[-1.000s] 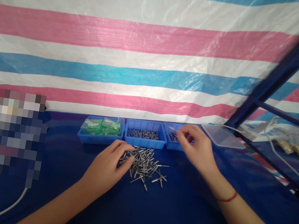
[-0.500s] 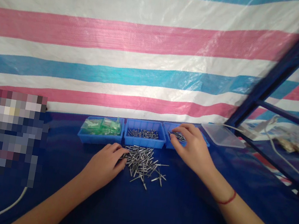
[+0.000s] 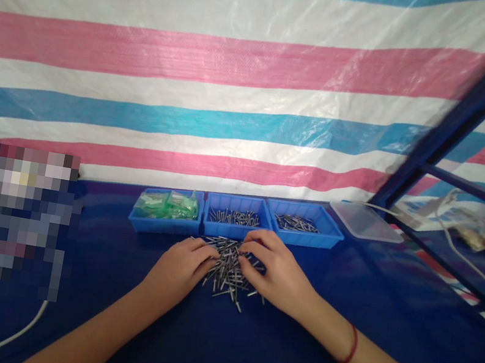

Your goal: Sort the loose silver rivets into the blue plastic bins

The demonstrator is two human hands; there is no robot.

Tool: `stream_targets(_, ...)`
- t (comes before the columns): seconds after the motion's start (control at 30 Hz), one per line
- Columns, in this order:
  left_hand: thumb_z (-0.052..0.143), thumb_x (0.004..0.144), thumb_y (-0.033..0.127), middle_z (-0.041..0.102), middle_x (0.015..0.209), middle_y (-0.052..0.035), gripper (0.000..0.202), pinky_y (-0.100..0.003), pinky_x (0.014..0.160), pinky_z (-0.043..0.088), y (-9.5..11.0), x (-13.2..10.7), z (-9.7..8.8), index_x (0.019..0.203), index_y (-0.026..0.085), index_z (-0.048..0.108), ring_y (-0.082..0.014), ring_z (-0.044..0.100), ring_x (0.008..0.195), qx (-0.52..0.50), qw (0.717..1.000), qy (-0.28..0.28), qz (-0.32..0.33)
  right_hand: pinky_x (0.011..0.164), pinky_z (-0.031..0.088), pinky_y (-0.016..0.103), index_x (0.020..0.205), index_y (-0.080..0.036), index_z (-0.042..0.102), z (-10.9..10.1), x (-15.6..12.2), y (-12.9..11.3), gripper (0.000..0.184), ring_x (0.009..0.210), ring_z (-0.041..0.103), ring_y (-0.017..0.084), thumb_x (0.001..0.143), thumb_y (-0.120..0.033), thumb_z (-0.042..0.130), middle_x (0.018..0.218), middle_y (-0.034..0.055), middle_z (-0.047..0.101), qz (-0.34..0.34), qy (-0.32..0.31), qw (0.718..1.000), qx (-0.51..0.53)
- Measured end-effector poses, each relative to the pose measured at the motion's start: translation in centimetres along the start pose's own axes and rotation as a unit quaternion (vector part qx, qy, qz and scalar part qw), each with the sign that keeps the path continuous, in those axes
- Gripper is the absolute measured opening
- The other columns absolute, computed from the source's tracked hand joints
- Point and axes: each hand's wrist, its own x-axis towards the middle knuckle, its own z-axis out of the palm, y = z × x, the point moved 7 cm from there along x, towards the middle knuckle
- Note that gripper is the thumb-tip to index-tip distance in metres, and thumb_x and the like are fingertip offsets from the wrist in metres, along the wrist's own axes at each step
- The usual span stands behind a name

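A loose pile of blind rivets, silvery with long thin pins, lies on the blue tabletop. My left hand rests at the pile's left edge, its fingers drawn close to the thumb; what is between them is hidden. Over the pile's right side is my right hand, fingers curved and apart from the thumb, fingertips among the rivets. Behind the pile, the middle blue bin and the right blue bin both hold similar metal pieces.
The left blue bin contains green-and-clear plastic packets. A clear plastic lid lies right of the bins. White cables run at both sides. A striped sheet hangs behind, beside a dark blue frame.
My right hand has moved from the right bin down and left to the rivet pile, uncovering that bin's contents. My left hand has shifted slightly right, further over the pile.
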Motion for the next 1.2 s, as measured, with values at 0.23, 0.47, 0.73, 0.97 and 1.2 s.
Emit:
stream_targets(0.23,0.052,0.089,0.022,0.064,0.094,-0.0026,0.022,-0.029,0.08,0.045,0.1,0.1,-1.4,0.108,0.022,0.062,-0.0173,0.058,0.088,-0.109,0.99,0.088,-0.032,0.085,0.046,0.038,0.094,-0.017,0.064,0.4,-0.1,-0.8,0.013,0.094,0.055,0.021,0.084,-0.019,0.055,0.1,0.0083,0.06,0.004,-0.017,0.999,0.051)
stream_targets(0.47,0.059,0.084,0.026,0.066,0.085,0.0,0.011,-0.023,0.071,0.047,0.7,-0.3,-1.1,0.091,0.021,0.066,-0.0137,0.06,0.076,-0.283,0.95,0.108,-0.078,0.082,0.049,0.03,0.094,-0.021,0.066,1.2,-0.3,-1.3,0.013,0.091,0.059,0.016,0.083,-0.021,0.061,0.097,0.0051,0.06,0.055,-0.006,0.971,0.234)
stream_targets(0.73,0.059,0.083,0.029,0.065,0.081,-0.0012,0.012,-0.025,0.069,0.047,0.2,-0.3,-0.1,0.087,0.019,0.064,-0.015,0.06,0.075,-0.309,0.94,0.09,-0.11,0.066,0.046,0.026,0.084,-0.02,0.068,0.5,-0.4,0.0,0.008,0.076,0.057,0.013,0.083,-0.023,0.06,0.09,0.0043,0.059,0.114,0.038,0.951,0.285)
stream_targets(0.97,0.054,0.086,0.032,0.063,0.081,-0.0013,0.018,-0.024,0.065,0.045,1.0,-0.4,0.4,0.094,0.018,0.063,-0.014,0.057,0.071,-0.301,0.946,0.048,-0.111,0.055,0.042,0.025,0.082,-0.021,0.066,0.6,-0.4,0.1,0.008,0.063,0.05,0.011,0.083,-0.027,0.061,0.088,0.0033,0.057,0.144,0.045,0.937,0.316)
stream_targets(1.2,0.052,0.087,0.033,0.061,0.073,0.0,0.02,-0.022,0.059,0.041,1.6,-0.4,-0.2,0.09,0.017,0.064,-0.0129,0.054,0.064,-0.252,0.961,0.043,-0.105,0.057,0.045,0.026,0.079,-0.02,0.063,0.7,-0.5,0.1,0.012,0.07,0.054,0.014,0.082,-0.032,0.061,0.086,0.0038,0.056,0.149,0.061,0.928,0.337)
